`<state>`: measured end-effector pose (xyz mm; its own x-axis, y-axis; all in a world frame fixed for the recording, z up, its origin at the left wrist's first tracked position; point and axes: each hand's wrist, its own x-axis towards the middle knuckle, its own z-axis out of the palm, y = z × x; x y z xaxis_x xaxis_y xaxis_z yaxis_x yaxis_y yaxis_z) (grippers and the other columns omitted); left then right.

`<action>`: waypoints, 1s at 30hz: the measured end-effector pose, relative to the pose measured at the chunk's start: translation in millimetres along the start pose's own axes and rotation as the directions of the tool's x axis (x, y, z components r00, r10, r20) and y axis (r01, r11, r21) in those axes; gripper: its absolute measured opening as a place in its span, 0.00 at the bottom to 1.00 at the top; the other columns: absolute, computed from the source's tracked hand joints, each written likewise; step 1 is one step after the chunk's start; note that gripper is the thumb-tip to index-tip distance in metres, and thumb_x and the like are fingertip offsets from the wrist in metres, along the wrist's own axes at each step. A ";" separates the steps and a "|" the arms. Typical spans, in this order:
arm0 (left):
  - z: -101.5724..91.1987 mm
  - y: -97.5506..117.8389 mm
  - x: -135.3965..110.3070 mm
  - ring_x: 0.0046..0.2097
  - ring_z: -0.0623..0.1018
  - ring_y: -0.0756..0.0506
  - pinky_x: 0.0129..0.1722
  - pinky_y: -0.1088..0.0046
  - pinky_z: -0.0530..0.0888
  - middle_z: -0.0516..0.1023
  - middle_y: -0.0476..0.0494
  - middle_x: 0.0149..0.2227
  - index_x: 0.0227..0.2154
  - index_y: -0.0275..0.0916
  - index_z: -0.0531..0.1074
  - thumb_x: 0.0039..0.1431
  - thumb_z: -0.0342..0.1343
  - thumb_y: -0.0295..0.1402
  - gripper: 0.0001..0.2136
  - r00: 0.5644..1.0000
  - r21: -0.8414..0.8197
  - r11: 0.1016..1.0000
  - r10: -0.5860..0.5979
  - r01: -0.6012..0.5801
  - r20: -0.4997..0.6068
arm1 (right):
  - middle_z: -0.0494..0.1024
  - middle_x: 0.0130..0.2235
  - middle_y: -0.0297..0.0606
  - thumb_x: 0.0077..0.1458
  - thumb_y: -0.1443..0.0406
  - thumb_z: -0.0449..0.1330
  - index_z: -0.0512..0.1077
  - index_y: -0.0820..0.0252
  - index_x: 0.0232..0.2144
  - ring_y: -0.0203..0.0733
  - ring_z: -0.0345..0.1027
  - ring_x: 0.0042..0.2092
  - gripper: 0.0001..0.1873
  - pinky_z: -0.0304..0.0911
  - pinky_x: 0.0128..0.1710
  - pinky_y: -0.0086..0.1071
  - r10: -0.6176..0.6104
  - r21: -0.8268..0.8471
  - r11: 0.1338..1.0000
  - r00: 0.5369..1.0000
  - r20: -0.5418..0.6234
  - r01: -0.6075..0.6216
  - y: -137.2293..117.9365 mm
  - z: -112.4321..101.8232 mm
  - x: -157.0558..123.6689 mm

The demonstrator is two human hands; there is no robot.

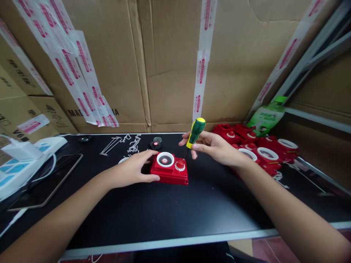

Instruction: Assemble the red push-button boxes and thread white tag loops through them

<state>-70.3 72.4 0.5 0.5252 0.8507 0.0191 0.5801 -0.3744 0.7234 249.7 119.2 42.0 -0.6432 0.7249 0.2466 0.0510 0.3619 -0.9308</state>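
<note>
The left hand (pixel 134 168) clamps the red box (pixel 168 177), roughly parallel to table's (pixel 164 213) front edge; right hand (pixel 214 147) grips screwdriver (pixel 196 133) at box's far-right corner.

Nearer the body than both hands, the bare black desk (pixel 175 215) is offering a wide lane, the forearms flanking it. Between the left hand (pixel 134 170) and the right hand (pixel 212 144), a red box (pixel 170 178) is filling the way, and a tilted screwdriver (pixel 196 133) is rising over its far right corner. Right of the right hand, heaped red units (pixel 274 142) are blocking passage. Beyond the left hand, thin white scraps (pixel 134 146) are lying low; farther, a cardboard wall (pixel 172 73) is closing off reach. Well left, a phone (pixel 51 182) is lying flat.
</note>
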 end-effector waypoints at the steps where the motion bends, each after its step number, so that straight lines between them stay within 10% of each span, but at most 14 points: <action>1: -0.1 0.4 0.1 0.65 0.77 0.34 0.67 0.48 0.73 0.73 0.38 0.67 0.64 0.45 0.67 0.59 0.69 0.48 0.33 1.000 0.007 1.000 -0.001 0.001 0.004 | 0.83 0.55 0.46 0.65 0.58 0.67 0.75 0.58 0.55 0.36 0.75 0.33 0.20 0.74 0.43 0.39 0.006 0.006 1.000 1.000 -0.001 -0.006 0.5 0.2 0.2; 14: 0.3 2.1 -1.8 0.65 0.76 0.32 0.68 0.49 0.73 0.73 0.38 0.67 0.65 0.47 0.64 0.59 0.69 0.51 0.35 1.000 0.115 0.993 -0.025 0.023 0.014 | 0.81 0.36 0.34 0.38 0.52 0.82 0.72 0.55 0.36 0.40 0.73 0.34 0.29 0.71 0.37 0.38 -0.023 -0.024 1.000 0.938 -0.345 0.016 24.8 19.0 11.3; 19: -1.1 3.6 -1.8 0.66 0.75 0.33 0.67 0.48 0.73 0.72 0.38 0.67 0.65 0.47 0.65 0.62 0.66 0.51 0.33 0.999 0.057 0.998 -0.038 0.037 0.020 | 0.81 0.41 0.36 0.46 0.56 0.79 0.74 0.56 0.43 0.37 0.71 0.32 0.26 0.68 0.28 0.33 -0.008 0.031 0.999 0.974 -0.227 0.015 19.1 14.4 7.7; 24: -1.5 3.2 -0.6 0.66 0.75 0.33 0.68 0.47 0.72 0.73 0.38 0.67 0.65 0.47 0.66 0.62 0.67 0.50 0.32 0.999 0.026 0.999 -0.033 0.032 0.026 | 0.83 0.52 0.44 0.60 0.59 0.71 0.77 0.59 0.52 0.37 0.76 0.38 0.20 0.76 0.45 0.38 0.013 0.044 0.999 0.999 0.033 -0.014 3.5 -0.1 -1.5; 30: -1.5 4.2 -0.7 0.67 0.75 0.34 0.69 0.48 0.70 0.72 0.37 0.68 0.65 0.46 0.65 0.62 0.66 0.51 0.33 0.999 0.030 0.999 -0.044 0.043 0.031 | 0.85 0.47 0.43 0.57 0.58 0.73 0.78 0.60 0.48 0.41 0.79 0.42 0.19 0.75 0.47 0.39 0.018 0.052 0.998 1.000 -0.002 -0.018 10.5 -0.5 2.0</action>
<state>-69.1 70.8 4.5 0.5185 0.8544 -0.0342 0.6205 -0.3485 0.7025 249.4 124.7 32.8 -0.6406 0.7325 0.2303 0.0225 0.3177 -0.9479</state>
